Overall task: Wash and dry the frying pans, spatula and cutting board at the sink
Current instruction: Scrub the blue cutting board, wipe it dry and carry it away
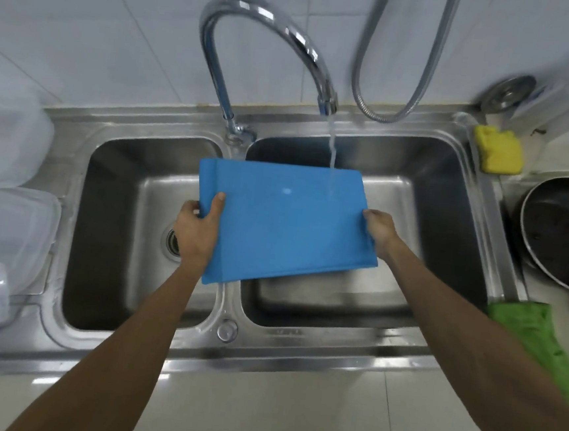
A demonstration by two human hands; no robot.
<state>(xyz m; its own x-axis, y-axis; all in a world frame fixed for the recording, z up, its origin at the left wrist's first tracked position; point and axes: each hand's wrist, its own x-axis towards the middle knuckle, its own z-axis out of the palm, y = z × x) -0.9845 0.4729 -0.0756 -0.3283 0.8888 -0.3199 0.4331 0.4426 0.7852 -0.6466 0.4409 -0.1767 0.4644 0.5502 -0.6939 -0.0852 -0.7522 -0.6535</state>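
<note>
My fingers [218, 206] pinch the board [286, 222] by its 2 side edges, left hand [196, 228] and right hand [379, 232], tilting it over the sink [299, 347] under the stream [331, 150]. I judge that wet plastic could slip from this shallow grip and drop.

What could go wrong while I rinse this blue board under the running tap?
The left hand and right hand grip the wet cutting board only by its side edges; it might slip into the sink.
The water stream strikes just its far right corner, so most of the surface may stay unrinsed.
</note>
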